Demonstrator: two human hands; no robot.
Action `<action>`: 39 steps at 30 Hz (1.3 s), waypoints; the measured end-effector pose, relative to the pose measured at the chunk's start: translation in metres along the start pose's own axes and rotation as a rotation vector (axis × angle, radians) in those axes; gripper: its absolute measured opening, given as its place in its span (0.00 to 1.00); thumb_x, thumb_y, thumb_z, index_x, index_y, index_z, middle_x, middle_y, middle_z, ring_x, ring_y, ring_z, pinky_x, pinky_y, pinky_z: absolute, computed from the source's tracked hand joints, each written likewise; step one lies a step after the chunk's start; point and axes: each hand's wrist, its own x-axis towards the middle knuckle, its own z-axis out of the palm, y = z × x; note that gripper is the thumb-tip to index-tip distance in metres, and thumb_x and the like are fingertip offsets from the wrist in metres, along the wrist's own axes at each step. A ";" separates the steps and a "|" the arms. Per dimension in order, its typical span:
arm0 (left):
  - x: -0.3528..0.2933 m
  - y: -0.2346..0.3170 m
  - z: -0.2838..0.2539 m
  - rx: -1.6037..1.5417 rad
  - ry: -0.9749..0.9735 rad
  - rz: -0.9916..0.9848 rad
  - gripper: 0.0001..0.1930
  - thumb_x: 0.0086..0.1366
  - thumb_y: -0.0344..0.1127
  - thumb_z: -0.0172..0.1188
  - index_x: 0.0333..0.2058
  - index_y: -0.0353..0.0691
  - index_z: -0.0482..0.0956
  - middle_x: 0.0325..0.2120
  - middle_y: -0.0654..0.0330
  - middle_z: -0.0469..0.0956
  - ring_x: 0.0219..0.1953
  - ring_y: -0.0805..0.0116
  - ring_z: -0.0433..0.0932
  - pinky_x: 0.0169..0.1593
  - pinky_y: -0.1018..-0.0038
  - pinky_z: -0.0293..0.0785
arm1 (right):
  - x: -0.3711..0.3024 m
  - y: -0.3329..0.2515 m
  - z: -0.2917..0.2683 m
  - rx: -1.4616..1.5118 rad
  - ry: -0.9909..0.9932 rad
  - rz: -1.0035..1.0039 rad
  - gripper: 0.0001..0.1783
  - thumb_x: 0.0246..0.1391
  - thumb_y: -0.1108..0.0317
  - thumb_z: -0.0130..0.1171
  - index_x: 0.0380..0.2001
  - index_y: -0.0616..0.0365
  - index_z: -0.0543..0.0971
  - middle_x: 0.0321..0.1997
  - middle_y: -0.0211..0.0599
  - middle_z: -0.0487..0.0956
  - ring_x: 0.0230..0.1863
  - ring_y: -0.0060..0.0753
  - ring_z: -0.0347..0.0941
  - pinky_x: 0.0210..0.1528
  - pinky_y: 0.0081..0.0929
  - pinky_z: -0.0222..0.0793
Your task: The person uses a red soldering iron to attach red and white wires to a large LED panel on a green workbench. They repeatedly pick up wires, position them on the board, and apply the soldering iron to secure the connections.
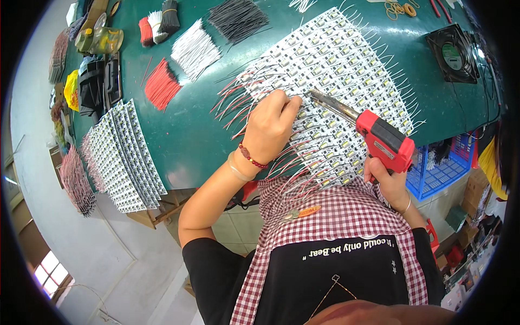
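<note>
My right hand (389,183) grips a red and black soldering gun (382,140) by its handle. The gun's metal tip points left, down at a large sheet of white LED circuit boards (346,81) on the table in front of me. Beside that tip, my left hand (271,123) rests over the sheet, thumb and fingers pinched together. Whatever is between those fingertips is too small and hidden to make out. Red and white wires (230,103) stick out along the sheet's left side, some passing under my left hand. Short white wires line its right side.
On the green table (189,141) lie bundles of red wires (162,84), white wires (196,50) and black wires (238,20). Stacked LED boards (125,157) sit at the left edge. A black fan (452,54) stands far right, above a blue crate (441,170).
</note>
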 end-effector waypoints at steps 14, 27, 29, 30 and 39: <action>0.002 -0.001 0.000 -0.014 -0.008 -0.038 0.13 0.46 0.18 0.55 0.33 0.33 0.77 0.25 0.56 0.63 0.26 0.61 0.70 0.30 0.68 0.69 | 0.001 0.000 0.000 0.008 0.003 -0.041 0.11 0.63 0.65 0.53 0.35 0.64 0.71 0.19 0.34 0.73 0.20 0.22 0.68 0.24 0.21 0.64; 0.001 -0.001 0.001 -0.004 0.007 -0.039 0.16 0.46 0.15 0.57 0.36 0.36 0.79 0.25 0.57 0.67 0.25 0.61 0.72 0.28 0.69 0.70 | -0.002 0.004 -0.008 0.115 -0.025 -0.011 0.09 0.61 0.69 0.57 0.41 0.63 0.74 0.26 0.30 0.75 0.25 0.19 0.71 0.29 0.21 0.69; 0.001 -0.001 0.002 -0.007 0.015 -0.034 0.16 0.46 0.16 0.57 0.36 0.36 0.79 0.25 0.57 0.67 0.24 0.62 0.72 0.28 0.69 0.70 | -0.002 0.003 -0.007 0.125 -0.010 0.005 0.09 0.61 0.69 0.57 0.40 0.63 0.74 0.26 0.30 0.75 0.25 0.20 0.72 0.29 0.21 0.69; 0.001 -0.001 0.002 -0.009 0.019 -0.032 0.16 0.47 0.16 0.57 0.36 0.36 0.79 0.25 0.57 0.67 0.24 0.62 0.71 0.28 0.69 0.69 | -0.003 0.003 -0.006 0.129 -0.003 0.013 0.09 0.61 0.69 0.56 0.40 0.63 0.74 0.26 0.30 0.75 0.25 0.20 0.72 0.29 0.21 0.69; 0.003 -0.002 -0.005 0.200 0.005 0.040 0.14 0.45 0.21 0.59 0.34 0.42 0.80 0.25 0.63 0.67 0.29 0.65 0.69 0.33 0.70 0.62 | -0.005 0.008 -0.007 0.009 -0.025 -0.089 0.24 0.64 0.57 0.53 0.54 0.66 0.68 0.20 0.34 0.73 0.19 0.21 0.67 0.23 0.19 0.62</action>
